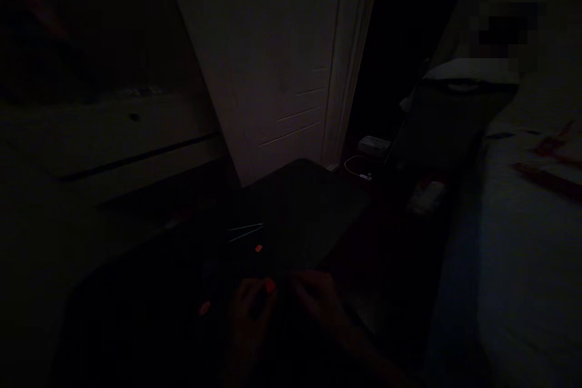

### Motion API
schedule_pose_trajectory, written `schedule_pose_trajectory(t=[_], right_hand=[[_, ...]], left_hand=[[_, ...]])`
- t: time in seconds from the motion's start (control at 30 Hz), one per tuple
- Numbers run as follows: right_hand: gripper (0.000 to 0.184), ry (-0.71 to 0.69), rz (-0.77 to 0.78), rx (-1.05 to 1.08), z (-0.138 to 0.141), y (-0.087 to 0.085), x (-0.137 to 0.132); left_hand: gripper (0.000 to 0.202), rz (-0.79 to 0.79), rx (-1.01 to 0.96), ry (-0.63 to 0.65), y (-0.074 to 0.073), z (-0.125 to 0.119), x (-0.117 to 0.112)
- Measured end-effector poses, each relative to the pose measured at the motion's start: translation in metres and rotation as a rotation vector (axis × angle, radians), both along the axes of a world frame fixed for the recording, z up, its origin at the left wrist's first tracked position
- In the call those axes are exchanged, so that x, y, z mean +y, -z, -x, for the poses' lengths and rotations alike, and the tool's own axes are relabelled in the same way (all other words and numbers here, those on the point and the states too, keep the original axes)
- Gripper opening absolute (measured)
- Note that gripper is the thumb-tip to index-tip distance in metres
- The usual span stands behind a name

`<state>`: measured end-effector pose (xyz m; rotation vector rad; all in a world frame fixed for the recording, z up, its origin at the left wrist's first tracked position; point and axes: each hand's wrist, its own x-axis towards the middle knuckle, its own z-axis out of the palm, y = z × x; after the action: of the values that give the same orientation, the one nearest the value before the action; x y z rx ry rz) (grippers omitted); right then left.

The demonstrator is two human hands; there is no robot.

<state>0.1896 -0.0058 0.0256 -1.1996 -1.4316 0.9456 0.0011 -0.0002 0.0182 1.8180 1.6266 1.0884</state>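
The scene is very dark. My left hand (248,306) is closed, with a small orange-red piece (270,285) pinched at its fingertips. Just to the right, my right hand (318,294) has its fingers drawn together and pointing toward that piece; whatever they grip is too dark to make out. Beyond the hands lies another small orange piece (259,248), beside two thin pale strips (248,231) that meet at one end like tweezers. A third orange piece (204,308) rests left of my left hand. All lie on a dark surface (309,206).
A pale panelled door (282,73) stands ahead. Drawers (136,148) are at the left. On the floor to the right are a white cable (352,163) and a light box (373,145). A bed-like pale covered surface (531,254) fills the right side.
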Motion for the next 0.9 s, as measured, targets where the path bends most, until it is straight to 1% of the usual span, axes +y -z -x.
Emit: schedule_pose_trajectory(t=[0.07,0.17,0.27,0.4,0.5,0.6,0.7,0.8,0.9], right_hand=[[0.025,-0.107,-0.080,-0.120,-0.008,0.003,0.007],[0.027,-0.165,-0.155,-0.247,-0.012,0.008,0.011],[0.029,-0.196,-0.165,-0.314,-0.012,0.009,0.012],[0.031,-0.259,-0.164,-0.369,-0.013,0.003,0.012],[0.033,-0.274,-0.173,-0.395,-0.014,-0.004,0.008],[0.035,-0.249,-0.170,-0.433,-0.012,-0.007,0.003],[0.036,-0.251,-0.177,-0.476,-0.006,-0.005,0.000],[0.042,-0.258,-0.203,-0.496,-0.001,-0.002,-0.001],[0.044,-0.279,-0.213,-0.496,0.000,-0.003,-0.001]], left_hand=[[0.039,-0.013,0.012,0.011,0.001,0.000,0.000],[0.039,-0.045,0.011,-0.017,0.004,-0.002,-0.001],[0.042,-0.074,0.041,-0.069,0.009,-0.006,-0.001],[0.045,-0.145,0.106,-0.106,0.014,-0.010,0.000],[0.045,-0.212,0.085,-0.109,0.017,-0.008,-0.003],[0.039,-0.208,0.076,-0.121,0.017,-0.005,-0.008],[0.034,-0.187,0.070,-0.124,0.017,-0.003,-0.011],[0.029,-0.187,0.052,-0.104,0.017,-0.002,-0.010],[0.019,-0.177,0.058,-0.112,0.017,-0.003,-0.008]])
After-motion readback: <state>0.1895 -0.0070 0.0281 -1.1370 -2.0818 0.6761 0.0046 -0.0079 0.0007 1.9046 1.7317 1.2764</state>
